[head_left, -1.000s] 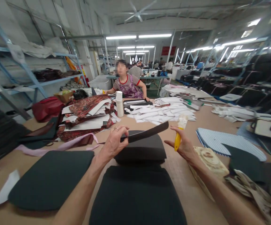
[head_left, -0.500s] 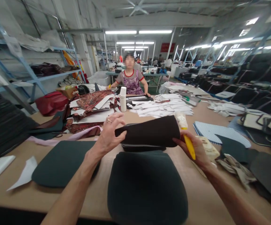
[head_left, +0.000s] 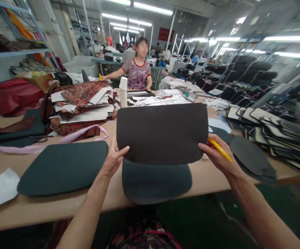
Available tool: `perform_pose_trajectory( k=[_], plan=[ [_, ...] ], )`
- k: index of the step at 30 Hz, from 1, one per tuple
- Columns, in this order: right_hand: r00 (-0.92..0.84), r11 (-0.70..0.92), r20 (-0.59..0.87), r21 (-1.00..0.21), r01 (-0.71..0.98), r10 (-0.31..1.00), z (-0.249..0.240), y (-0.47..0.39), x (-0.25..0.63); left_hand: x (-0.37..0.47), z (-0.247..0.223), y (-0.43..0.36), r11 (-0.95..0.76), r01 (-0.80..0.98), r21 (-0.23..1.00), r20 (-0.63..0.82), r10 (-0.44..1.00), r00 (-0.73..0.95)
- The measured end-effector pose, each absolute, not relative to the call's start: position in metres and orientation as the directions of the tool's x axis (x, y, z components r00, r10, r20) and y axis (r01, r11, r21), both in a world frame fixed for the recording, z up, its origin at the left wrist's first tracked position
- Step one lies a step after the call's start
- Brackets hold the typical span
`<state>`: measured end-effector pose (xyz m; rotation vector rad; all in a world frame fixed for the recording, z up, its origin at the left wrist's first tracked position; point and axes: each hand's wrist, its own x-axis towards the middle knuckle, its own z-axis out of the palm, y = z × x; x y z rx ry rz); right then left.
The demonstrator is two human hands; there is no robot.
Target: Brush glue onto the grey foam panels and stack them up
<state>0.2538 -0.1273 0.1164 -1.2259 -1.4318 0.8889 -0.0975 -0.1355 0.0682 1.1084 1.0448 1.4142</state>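
Observation:
A dark, flat panel (head_left: 162, 134) with rounded lower corners is held up by both hands. My left hand (head_left: 116, 154) grips its lower left edge, thumb in front. At the lower right edge, my right hand (head_left: 216, 150) pinches the panel, and a yellow handle (head_left: 220, 149) sticks out from the same hand. Below the panel, a dark green rounded piece (head_left: 156, 183) lies at the table's near edge, its upper part hidden. Another dark green piece (head_left: 64, 167) lies flat to the left.
Patterned red pieces and white sheets are stacked (head_left: 83, 103) behind on the left, beside a white bottle (head_left: 123, 92). Black-edged pale panels (head_left: 264, 128) are piled at the right. Across the table is a person (head_left: 138, 69). White paper (head_left: 6, 186) lies at the near left.
The dark panel has turned to show its broad face and come nearer. My left hand has moved from its upper left to its lower left edge. The view has shifted right and down.

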Motion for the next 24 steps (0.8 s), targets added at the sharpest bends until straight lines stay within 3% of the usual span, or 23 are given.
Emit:
perform_pose_trajectory(
  k=[2, 4, 11, 24],
  plan=[
    [0.009, 0.135, 0.137, -0.983, 0.124, 0.99, 0.109, -0.136, 0.253, -0.097, 0.074, -0.143, -0.07, -0.33, 0.942, 0.053, 0.997, -0.061],
    [0.056, 0.093, 0.1, -0.988, 0.124, 0.993, 0.098, -0.143, 0.254, -0.098, 0.073, -0.15, -0.022, -0.369, 0.929, -0.011, 0.996, -0.089],
    [0.134, 0.051, 0.117, -0.907, 0.419, 0.984, 0.039, -0.159, 0.273, -0.092, 0.046, -0.172, 0.045, -0.155, 0.987, -0.071, 0.984, -0.162],
    [0.088, 0.006, 0.045, -0.912, 0.409, 0.995, -0.015, -0.174, 0.284, -0.07, 0.012, -0.211, 0.195, 0.072, 0.978, -0.169, 0.949, -0.267]
  ],
)
